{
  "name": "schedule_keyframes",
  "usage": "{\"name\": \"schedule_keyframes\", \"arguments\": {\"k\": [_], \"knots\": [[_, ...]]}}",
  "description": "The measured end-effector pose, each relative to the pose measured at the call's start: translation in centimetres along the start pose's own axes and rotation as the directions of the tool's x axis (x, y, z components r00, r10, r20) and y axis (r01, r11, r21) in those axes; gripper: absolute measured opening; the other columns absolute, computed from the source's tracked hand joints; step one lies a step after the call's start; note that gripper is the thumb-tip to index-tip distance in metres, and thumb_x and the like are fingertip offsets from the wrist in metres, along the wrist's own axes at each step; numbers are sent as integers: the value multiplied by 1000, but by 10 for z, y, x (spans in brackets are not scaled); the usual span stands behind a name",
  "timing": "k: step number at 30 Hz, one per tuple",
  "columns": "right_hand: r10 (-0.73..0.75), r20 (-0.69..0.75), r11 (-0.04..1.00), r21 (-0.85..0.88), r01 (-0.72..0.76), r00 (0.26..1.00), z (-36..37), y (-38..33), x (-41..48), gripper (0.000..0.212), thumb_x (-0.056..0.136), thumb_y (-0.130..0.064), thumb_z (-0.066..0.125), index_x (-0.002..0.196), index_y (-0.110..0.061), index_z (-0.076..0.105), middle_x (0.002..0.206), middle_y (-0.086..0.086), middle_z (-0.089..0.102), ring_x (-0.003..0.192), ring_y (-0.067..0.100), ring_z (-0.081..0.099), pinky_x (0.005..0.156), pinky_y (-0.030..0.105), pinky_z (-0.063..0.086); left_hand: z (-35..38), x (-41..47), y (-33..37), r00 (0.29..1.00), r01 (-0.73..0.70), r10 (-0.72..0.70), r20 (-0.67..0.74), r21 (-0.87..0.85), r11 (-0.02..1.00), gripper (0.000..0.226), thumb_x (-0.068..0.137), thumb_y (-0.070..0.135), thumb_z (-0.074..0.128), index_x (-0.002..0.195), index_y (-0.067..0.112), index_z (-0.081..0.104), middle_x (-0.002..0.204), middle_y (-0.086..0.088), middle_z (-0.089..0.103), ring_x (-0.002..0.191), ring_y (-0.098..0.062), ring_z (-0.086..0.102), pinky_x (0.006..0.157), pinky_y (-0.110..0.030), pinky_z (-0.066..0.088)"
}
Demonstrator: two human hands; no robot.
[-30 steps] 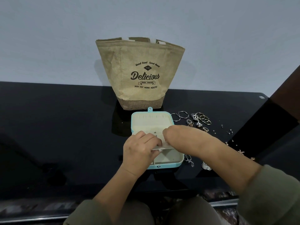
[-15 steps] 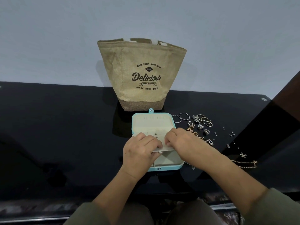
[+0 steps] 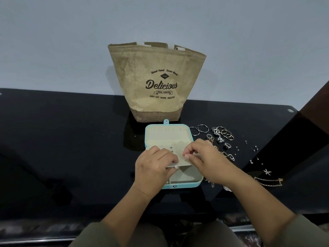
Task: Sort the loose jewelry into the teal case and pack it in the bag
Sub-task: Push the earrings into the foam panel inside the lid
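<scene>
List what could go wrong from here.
1. The left hand grips the cream panel while the right hand works at it; a slip could shake loose the studs pinned there.
2. The right wrist sits beside the loose chain next to the teal case; pulling back might drag it.

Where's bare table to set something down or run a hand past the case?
Free: table left of the teal case and bag, a wide bare stretch; a strip right of the bag, behind the rings. Crowded: right of the case, rings, studs and chain. Left hand grips its panel; right hand beside it.
</scene>
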State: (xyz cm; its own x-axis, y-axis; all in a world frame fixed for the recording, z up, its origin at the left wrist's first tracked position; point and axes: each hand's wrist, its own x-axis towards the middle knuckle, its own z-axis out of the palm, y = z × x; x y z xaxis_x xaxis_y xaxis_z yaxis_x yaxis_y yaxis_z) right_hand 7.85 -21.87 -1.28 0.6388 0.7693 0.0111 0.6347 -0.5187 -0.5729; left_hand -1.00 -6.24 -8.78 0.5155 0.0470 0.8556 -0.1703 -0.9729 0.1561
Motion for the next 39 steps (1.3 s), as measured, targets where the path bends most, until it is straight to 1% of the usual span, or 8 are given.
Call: {"name": "schedule_keyframes", "arguments": {"k": [6,12,15,17,24,30,35,39], "knots": [[127,-93,978,181,-108,988,12,8,-1,15,87,-32,66,78,-43,64,92,-20,57,103,11,50,100,48,39,-1,0,0,1000,-3,3,10,13,1000,16,80,33,71,70,22,68,72,10,67,62,-14,56,55,-25,40],[170,-106,952,276,-135,980,18,6,-2,17,86,-25,69,74,-37,66,98,-13,55,111,18,49,102,39,39,-1,0,1,1000,0,0,8,13,1000,13,78,31,74,70,22,67,72,11,66,62,-13,55,55,-25,39],[171,-106,946,296,-133,980,15,5,-3,15,87,-21,69,77,-32,66,100,-10,54,105,12,52,92,19,40,-1,0,1,1000,-5,4,20,14,1000,12,77,30,75,71,22,68,73,10,66,63,-14,55,56,-25,38],[175,-85,952,267,-147,981,12,3,-4,15,86,-20,70,77,-31,66,100,-9,54,98,4,53,81,10,37,-1,0,1,1000,-5,5,21,14,1000,12,78,30,73,71,22,68,73,10,66,63,-14,55,55,-25,39],[107,60,991,-92,-101,992,-11,-3,2,8,89,-26,63,81,-27,63,94,-12,52,82,3,52,70,14,39,-1,0,1,1000,-8,8,20,4,1000,11,73,24,77,69,21,67,71,10,65,61,-14,53,53,-26,40],[14,114,978,-208,10,993,-14,0,6,8,91,-23,57,83,-26,57,92,-11,49,84,3,49,77,20,36,-1,1,-1,998,-20,20,61,-11,1000,11,76,28,71,70,21,67,71,9,64,61,-14,53,51,-28,41],[69,-241,995,87,-50,968,-1,12,-4,11,93,-19,57,83,-24,59,86,-8,54,77,-1,49,67,8,35,0,3,1,994,-51,49,96,13,999,9,78,26,71,80,20,65,74,5,63,63,-16,53,51,-33,45],[124,-191,968,239,-77,974,-2,10,11,11,92,-23,61,82,-24,64,79,-11,58,69,0,49,69,16,40,1,2,0,989,-88,80,122,64,994,18,81,29,69,97,22,68,77,4,63,66,-17,55,53,-33,46]]}}
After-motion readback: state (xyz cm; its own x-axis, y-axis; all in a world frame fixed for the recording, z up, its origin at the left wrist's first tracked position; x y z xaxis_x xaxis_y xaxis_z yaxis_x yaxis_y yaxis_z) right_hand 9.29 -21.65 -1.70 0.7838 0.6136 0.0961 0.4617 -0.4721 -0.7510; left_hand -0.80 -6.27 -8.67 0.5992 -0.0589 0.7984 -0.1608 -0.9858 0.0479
